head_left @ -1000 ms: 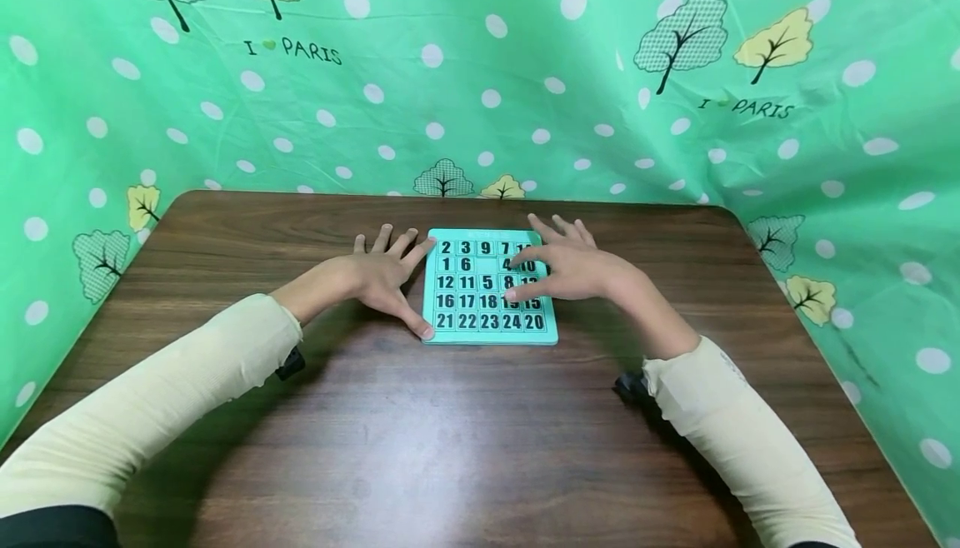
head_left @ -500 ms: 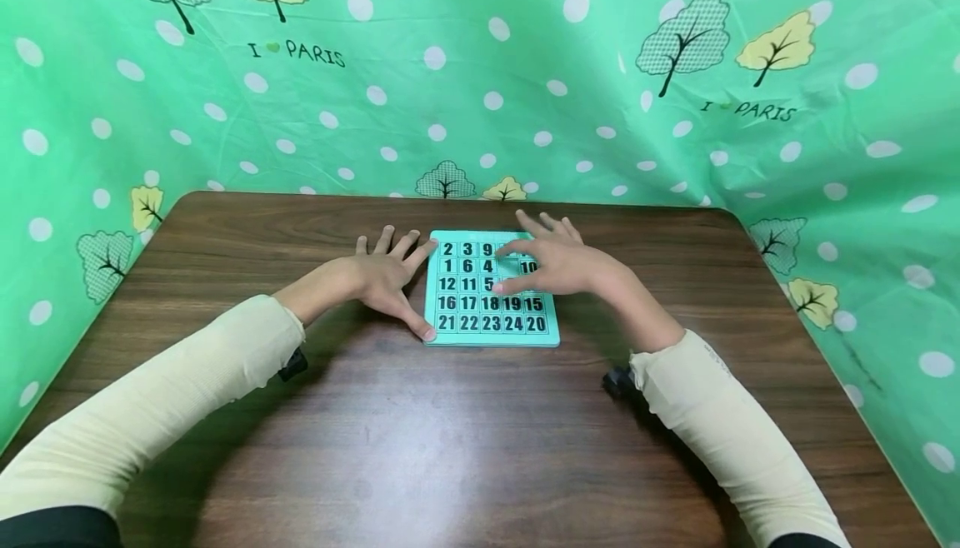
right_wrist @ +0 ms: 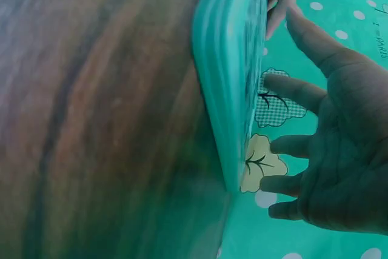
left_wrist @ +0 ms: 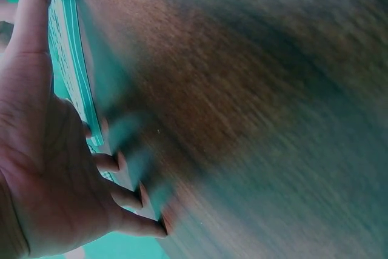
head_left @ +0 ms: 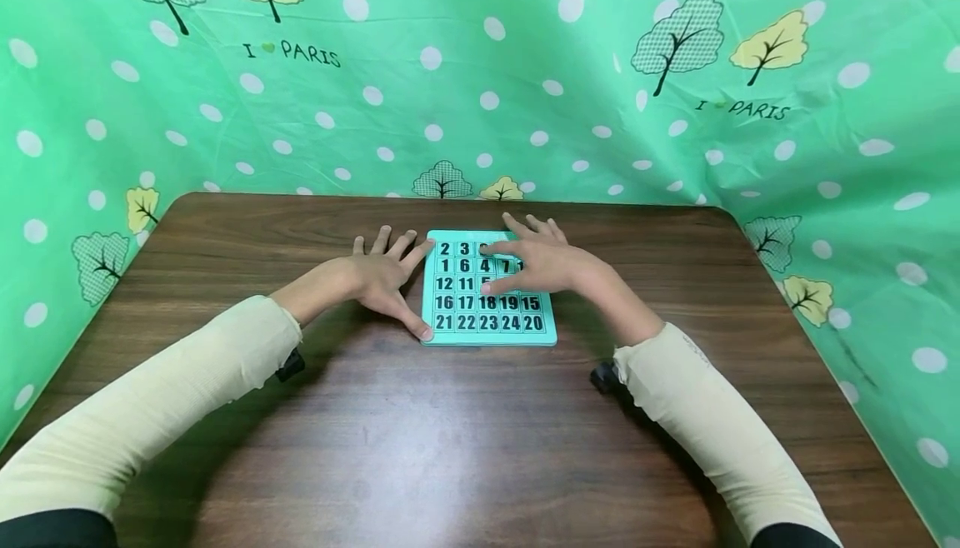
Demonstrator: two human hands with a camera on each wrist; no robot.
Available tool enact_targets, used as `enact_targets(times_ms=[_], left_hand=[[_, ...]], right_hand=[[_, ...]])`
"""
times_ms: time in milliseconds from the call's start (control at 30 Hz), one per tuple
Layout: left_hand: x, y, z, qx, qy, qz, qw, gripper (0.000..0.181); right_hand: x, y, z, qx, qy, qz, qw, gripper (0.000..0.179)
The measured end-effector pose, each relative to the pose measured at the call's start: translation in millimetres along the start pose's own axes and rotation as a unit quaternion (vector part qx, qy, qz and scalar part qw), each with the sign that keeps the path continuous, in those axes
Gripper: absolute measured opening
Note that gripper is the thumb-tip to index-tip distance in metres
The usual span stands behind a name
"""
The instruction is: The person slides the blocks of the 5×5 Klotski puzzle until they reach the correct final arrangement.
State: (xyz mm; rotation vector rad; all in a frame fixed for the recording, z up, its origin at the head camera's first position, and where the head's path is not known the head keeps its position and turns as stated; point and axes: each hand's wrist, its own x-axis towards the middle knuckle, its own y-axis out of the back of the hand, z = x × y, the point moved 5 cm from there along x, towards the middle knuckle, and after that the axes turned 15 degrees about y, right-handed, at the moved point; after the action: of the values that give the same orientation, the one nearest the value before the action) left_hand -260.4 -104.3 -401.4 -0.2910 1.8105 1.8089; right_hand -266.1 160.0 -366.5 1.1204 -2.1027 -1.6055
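Observation:
A turquoise number slide puzzle with black-numbered tiles lies flat near the table's far edge. My left hand spreads at its left side, thumb at the near left corner and index finger at the far left corner. The left wrist view shows this hand beside the frame's edge. From the right, my right hand reaches over the tiles, its index finger by the 9 and its thumb over the 5. In the right wrist view its fingers are extended; whether they touch is unclear. Several upper right tiles are partly covered.
The brown wooden table extends toward me. Behind it and along its sides hangs a green polka-dot cloth printed with trees. Small black devices sit under both wrists.
My right hand has moved left across the puzzle. The 4 tile has slid one place left, and the 7 has dropped one row beside it. The left hand has stayed in place.

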Motion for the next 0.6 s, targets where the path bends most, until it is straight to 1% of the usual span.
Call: enact_targets(times_ms=[100,167,233,300,367,433,500,600], left_hand=[[0.3,-0.6,-0.2,-0.002,-0.003,-0.001,1.0,0.161],[0.1,-0.6,-0.3,-0.005,-0.003,-0.001,1.0,0.162],[-0.3,-0.5,-1.0,-0.005,-0.002,-0.002,1.0,0.162],[-0.8,-0.6,-2.1,-0.004,0.0,-0.002,1.0,0.162],[-1.3,-0.6,-2.7,-0.004,0.001,-0.003,1.0,0.162],[-1.4,-0.5,-2.8,-0.002,0.001,-0.003,1.0,0.162],[-1.3,-0.1,-2.4,-0.001,0.001,-0.002,1.0,0.161],[-0.9,0.4,-1.8,0.0,0.002,0.0,1.0,0.162]], right_hand=[[-4.0,1,6,-0.013,-0.02,-0.009,0.9997,0.079],[-9.9,4,9,-0.02,-0.034,-0.005,0.9992,0.076],[-14.1,5,8,-0.024,-0.03,0.001,0.9993,0.074],[-15.7,2,3,-0.014,-0.009,0.0,0.9999,0.073],[-15.0,-2,-5,-0.005,0.013,-0.008,0.9999,0.074],[-12.7,-6,-11,0.0,0.023,-0.016,0.9996,0.074],[-9.0,-7,-13,-0.009,0.014,-0.02,0.9997,0.075],[-0.7,-5,-12,-0.025,-0.009,-0.018,0.9995,0.076]])
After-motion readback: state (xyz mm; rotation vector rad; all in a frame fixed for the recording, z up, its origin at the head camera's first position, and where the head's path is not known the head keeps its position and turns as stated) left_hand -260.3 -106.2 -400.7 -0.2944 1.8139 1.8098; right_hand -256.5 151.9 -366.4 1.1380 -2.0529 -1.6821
